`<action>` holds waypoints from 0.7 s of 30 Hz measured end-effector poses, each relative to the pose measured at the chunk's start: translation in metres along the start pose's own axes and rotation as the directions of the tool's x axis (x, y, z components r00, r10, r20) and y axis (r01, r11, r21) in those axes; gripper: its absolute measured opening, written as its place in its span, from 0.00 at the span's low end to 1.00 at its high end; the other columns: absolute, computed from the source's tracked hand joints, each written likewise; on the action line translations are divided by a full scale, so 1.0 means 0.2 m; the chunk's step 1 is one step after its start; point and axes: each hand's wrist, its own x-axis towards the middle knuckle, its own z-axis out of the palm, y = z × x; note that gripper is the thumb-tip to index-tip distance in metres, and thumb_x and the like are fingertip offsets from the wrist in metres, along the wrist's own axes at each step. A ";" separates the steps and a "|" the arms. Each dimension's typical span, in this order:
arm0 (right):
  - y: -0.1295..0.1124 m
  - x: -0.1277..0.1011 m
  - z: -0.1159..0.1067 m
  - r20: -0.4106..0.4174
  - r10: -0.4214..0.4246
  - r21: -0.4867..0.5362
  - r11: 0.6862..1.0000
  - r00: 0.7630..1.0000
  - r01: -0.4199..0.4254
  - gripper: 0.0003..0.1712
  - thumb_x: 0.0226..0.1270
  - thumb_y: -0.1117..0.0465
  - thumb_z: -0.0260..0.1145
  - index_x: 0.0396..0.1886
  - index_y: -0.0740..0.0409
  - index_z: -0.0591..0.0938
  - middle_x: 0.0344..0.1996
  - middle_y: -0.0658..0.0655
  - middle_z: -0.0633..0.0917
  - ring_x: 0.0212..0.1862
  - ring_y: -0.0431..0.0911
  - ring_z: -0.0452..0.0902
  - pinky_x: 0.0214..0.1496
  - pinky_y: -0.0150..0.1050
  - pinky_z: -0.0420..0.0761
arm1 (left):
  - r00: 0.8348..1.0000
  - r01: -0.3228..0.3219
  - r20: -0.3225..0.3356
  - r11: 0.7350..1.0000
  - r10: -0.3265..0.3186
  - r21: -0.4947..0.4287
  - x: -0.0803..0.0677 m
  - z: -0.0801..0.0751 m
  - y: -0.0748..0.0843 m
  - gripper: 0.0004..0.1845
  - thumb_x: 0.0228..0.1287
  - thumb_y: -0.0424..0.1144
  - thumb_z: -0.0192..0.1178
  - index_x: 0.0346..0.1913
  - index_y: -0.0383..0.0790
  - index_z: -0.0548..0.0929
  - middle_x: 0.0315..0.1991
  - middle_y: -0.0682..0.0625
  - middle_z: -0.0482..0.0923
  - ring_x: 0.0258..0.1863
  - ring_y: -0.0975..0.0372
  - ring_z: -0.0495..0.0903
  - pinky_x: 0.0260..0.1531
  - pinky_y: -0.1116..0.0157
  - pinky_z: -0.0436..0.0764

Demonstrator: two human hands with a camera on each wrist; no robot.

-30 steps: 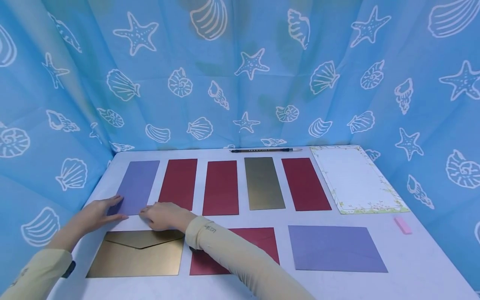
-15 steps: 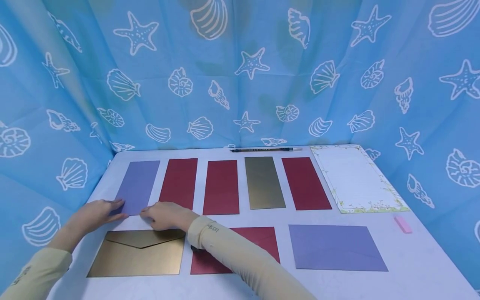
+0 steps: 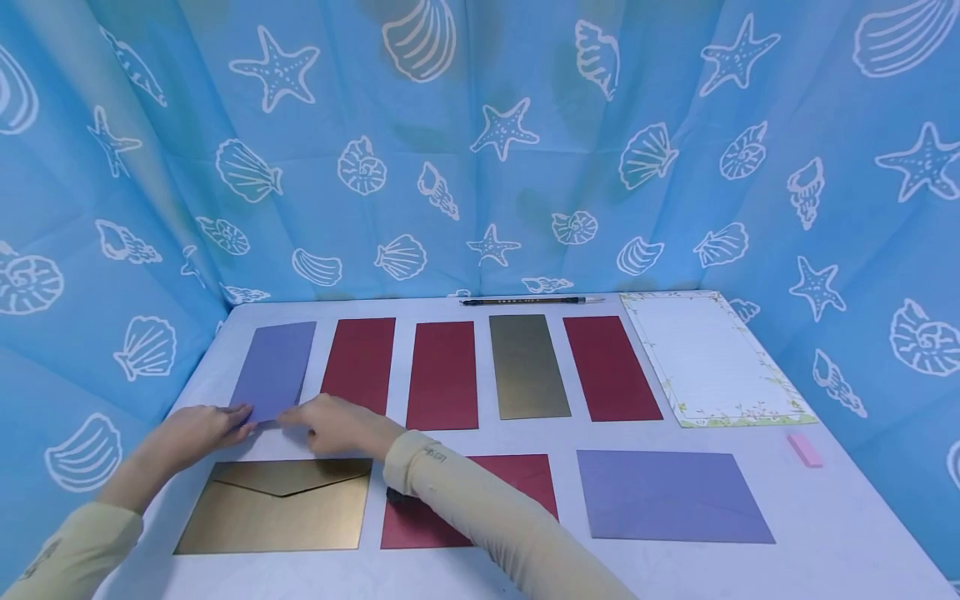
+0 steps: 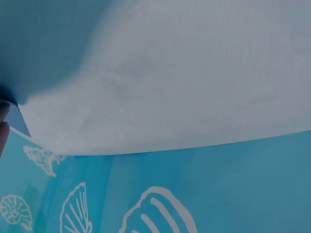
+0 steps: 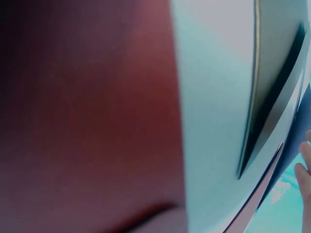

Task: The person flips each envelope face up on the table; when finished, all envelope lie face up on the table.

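the person over there wears pale cream long sleeves, the left sleeve point(image 3: 78, 542) at eight o'clock, the right sleeve point(image 3: 510, 525) near six. i spot a broad right cuff point(image 3: 405, 461), small dark lettering point(image 3: 433, 452) too tiny to read, and a black piece point(image 3: 399, 496) at the cuff's six o'clock.

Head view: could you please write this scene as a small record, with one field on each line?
Held item: purple rectangular paper envelope, left end of back row
Left hand: grips its near left corner
Right hand: holds its near right corner
Back row, rightward: red paper envelope, second red envelope, dark gold envelope, third red envelope
Front row, rightward: gold envelope with pointed flap, partly covered red envelope, wide purple envelope
Right side: white floral-bordered sheet, pink block
Far edge: slim dark brush
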 end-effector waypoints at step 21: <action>0.00 -0.03 -0.02 -0.179 0.168 0.391 0.916 0.969 -0.087 0.32 0.71 0.65 0.58 0.73 0.61 0.62 0.33 0.54 0.82 0.09 0.38 0.53 0.19 0.24 0.67 | 0.900 0.047 -0.430 0.996 -0.073 -0.071 -0.05 0.03 0.19 0.15 0.51 0.28 0.68 0.43 0.26 0.84 0.32 0.32 0.84 0.25 0.46 0.84 0.25 0.53 0.82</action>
